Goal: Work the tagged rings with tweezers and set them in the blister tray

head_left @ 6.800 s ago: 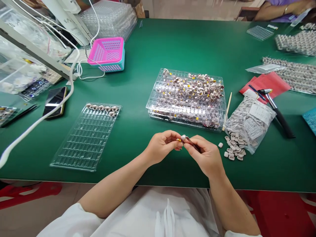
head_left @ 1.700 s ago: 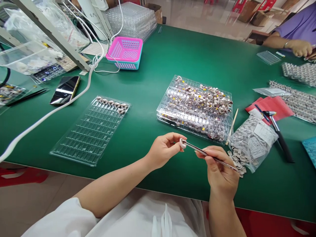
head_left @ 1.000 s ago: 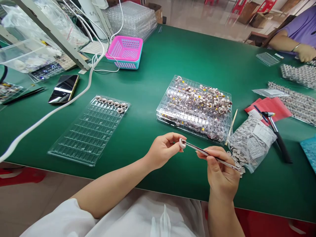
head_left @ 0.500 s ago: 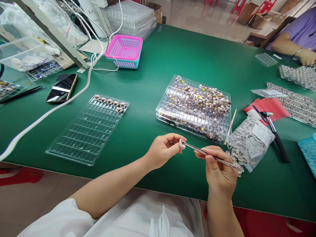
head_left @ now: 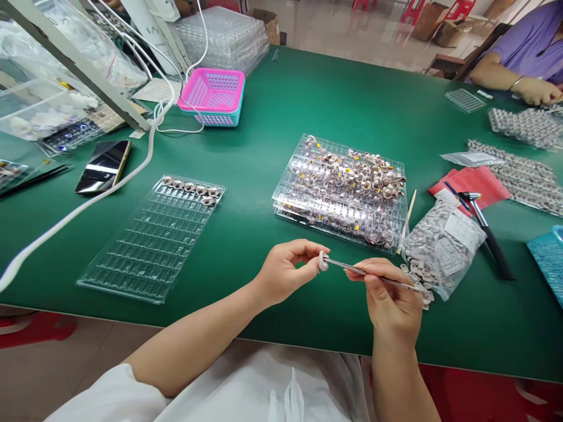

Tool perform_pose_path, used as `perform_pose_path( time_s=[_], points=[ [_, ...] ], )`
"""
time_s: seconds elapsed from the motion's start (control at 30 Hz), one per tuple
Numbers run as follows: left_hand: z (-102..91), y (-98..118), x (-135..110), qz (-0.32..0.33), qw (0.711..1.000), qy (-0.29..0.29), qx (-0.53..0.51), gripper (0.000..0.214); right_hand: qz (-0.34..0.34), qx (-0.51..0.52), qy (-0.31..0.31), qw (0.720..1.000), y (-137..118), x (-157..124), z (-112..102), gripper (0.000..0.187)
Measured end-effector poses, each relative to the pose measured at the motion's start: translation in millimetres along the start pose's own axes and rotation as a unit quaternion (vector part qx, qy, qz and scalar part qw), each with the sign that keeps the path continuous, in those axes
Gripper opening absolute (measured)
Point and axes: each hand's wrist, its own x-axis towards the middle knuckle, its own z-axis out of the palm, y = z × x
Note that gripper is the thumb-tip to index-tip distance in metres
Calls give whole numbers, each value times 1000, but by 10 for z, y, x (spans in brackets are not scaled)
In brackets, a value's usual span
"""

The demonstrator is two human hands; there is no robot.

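A: How far has the work been carried?
B: An early stage is judged. Six pieces [head_left: 189, 187] have been set at the far end of the flat clear tray [head_left: 139, 237]: five in the end row, one in the next. A seventh, a small white piece [head_left: 323, 263], is held above the table [head_left: 246, 170].

A: How is it being held?
B: By the left hand [head_left: 288, 269], its grip pinched on the piece's edge. In the right hand [head_left: 393, 299], the grip is closed round a slim metal tool [head_left: 338, 264], whose tip is put to the piece; whether it is inserted cannot be told.

A: What is left?
B: Many pieces are heaped on the stacked trays [head_left: 285, 190], and loose white caps [head_left: 413, 269] are spilled beside the plastic bag [head_left: 426, 225]. They cannot be counted.

A: Can any writing be read?
B: None. Print is borne by the white label [head_left: 461, 233] on the bag, but it is too small. Dark marks are seen on the white column [head_left: 149, 32], equally illegible. No brand can be made out on the phone [head_left: 104, 166].
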Motion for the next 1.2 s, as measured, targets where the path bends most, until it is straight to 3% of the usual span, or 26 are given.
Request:
perform_pose_path(
  time_s=[0.1, 0.37, 0.8, 0.9, 1.0, 1.1, 1.2],
  points=[
    [14, -5, -16, 57, 996, 16, 72, 15, 22, 16, 4, 1000, 23, 2, -10, 18],
    [-17, 4, 2, -14, 1000, -14, 16, 17, -1, -7, -25, 1000, -22, -20, -41, 20],
    [-11, 41, -32, 61, 989, -45, 123, 13, 41, 31, 16, 999, -17, 34, -18, 11],
    [-7, 27, -27, 34, 996, -42, 76, 11, 17, 26, 50, 998, 1, 35, -9, 24],
    [24, 10, -31, -8, 999, -31, -4, 16, 44, -30, 6, 999, 26, 0, 36, 29],
    [89, -32, -58, -39, 997, -11, -65, 21, 78, -133, -75, 985, 40, -46, 145, 18],
    [164, -101, -97, -46, 995, -2, -91, 25, 88, -188, -68, 976, 38, -65, 275, 5]
  ],
)
